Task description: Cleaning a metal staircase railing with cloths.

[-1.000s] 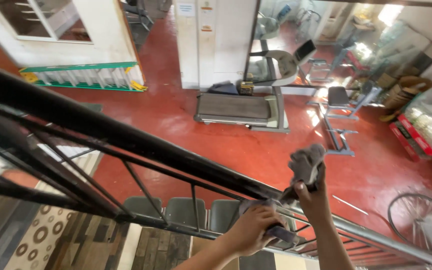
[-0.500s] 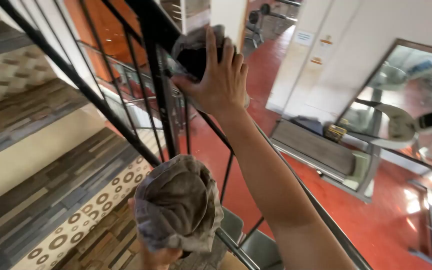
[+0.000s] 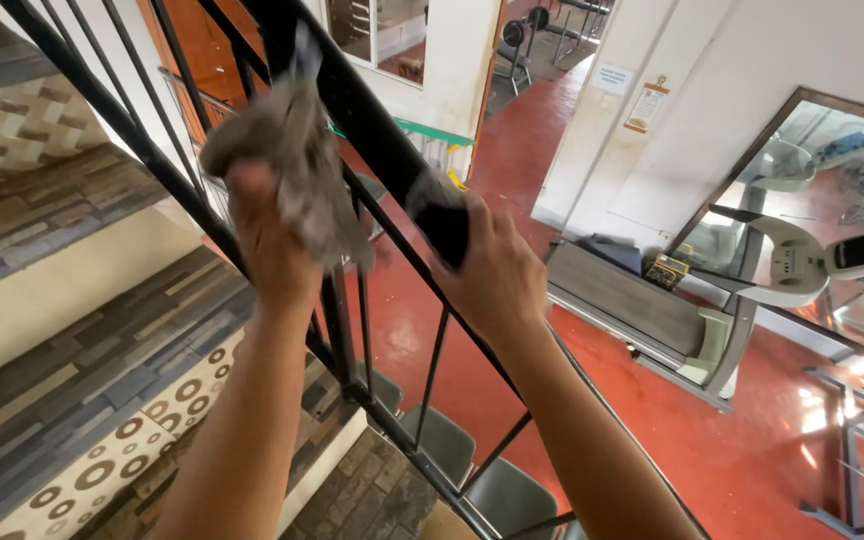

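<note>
While running diagonally from upper left down to lower right, the black handrail (image 3: 372,130) is passing between the 2 hands. Left hand (image 3: 270,245): clenching a grey rag (image 3: 287,150) just left of the rail, up against a thin baluster (image 3: 337,320). Right hand (image 3: 487,275): lying lower on the rail itself, fingers wrapping a second grey cloth (image 3: 434,205) over the top edge, nearer the rail's lower stretch.

Bright daylight; floor (image 3: 752,440) glare (right); rag (image 3: 297,165) motion-blurred.
</note>
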